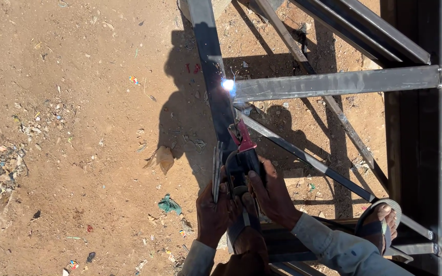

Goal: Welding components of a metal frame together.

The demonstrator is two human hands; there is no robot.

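Observation:
My right hand (271,193) grips a welding electrode holder (242,153) with a red jaw. Its rod reaches up to a bright white spark (227,84) where a vertical steel bar (208,61) meets a horizontal steel bar (333,83). My left hand (213,212) holds a bundle of thin welding rods (216,171) and rests beside the holder's handle. Both sleeves are grey. My foot in a sandal (379,222) stands on a lower bar of the frame.
A steel frame of dark bars (438,138) spreads across the right side, with diagonal bars (303,153) crossing under the weld. Sandy ground (88,138) to the left is strewn with litter and a crumpled scrap (163,158). My shadow falls beside the vertical bar.

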